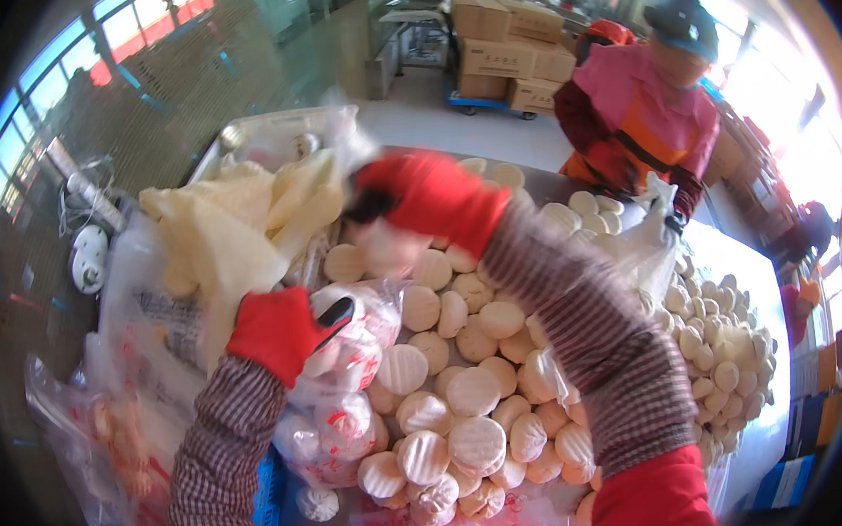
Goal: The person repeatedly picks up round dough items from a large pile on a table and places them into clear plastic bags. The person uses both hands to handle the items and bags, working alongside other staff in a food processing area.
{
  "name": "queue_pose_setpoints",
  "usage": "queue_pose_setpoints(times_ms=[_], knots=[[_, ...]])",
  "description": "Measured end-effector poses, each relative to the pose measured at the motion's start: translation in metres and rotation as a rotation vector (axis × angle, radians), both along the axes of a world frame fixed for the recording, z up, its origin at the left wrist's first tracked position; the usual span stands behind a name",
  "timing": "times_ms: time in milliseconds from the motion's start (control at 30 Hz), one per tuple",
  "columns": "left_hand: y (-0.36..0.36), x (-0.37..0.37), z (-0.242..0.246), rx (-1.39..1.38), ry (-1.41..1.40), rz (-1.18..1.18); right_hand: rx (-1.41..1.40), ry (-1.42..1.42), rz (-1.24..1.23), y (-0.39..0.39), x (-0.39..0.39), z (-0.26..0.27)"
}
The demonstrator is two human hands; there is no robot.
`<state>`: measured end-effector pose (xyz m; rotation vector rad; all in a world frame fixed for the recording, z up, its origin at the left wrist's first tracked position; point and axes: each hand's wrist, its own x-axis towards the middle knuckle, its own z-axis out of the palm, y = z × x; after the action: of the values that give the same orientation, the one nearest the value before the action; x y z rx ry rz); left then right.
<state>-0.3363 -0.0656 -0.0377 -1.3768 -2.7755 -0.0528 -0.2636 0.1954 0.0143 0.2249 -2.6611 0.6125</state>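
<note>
My left hand [289,334], in a red glove with dark fingertips, lies against a clear plastic bag [350,409] with red print, filled with round white buns; whether its fingers grip the bag is unclear. Farther forward, my right hand [418,199], in a matching glove, is blurred by motion near a pale yellow cloth [225,209]. A whitish, blurred plastic piece shows at its fingertips, but its hold cannot be told. Flat round white buns [474,389] are heaped on the metal table to the right of the bag.
Across the table a person [648,108] in a pink and orange outfit handles a white bag [641,244]. Another bun pile [719,362] lies at right. Clear plastic bags [136,421] and a white power strip [89,259] are at left. Behind stand cardboard boxes [499,59] on a blue trolley.
</note>
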Motion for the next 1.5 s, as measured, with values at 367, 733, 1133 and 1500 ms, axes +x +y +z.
queue_pose_setpoints(times_ms=[367,733,1133,1500], knots=[[-0.015,0.009,0.006,0.394,-0.077,0.076,-0.308,0.101,0.127,-0.073,0.024,-0.067],[-0.04,0.009,-0.037,0.156,0.182,-0.543,-0.383,-0.016,0.776,-0.096,0.076,-0.014],[-0.039,0.025,-0.056,0.064,0.483,-0.741,-0.288,-0.839,0.012,0.016,-0.16,-0.084],[-0.051,0.022,-0.058,0.342,0.362,-0.856,0.565,-0.383,0.555,-0.058,-0.126,-0.143]])
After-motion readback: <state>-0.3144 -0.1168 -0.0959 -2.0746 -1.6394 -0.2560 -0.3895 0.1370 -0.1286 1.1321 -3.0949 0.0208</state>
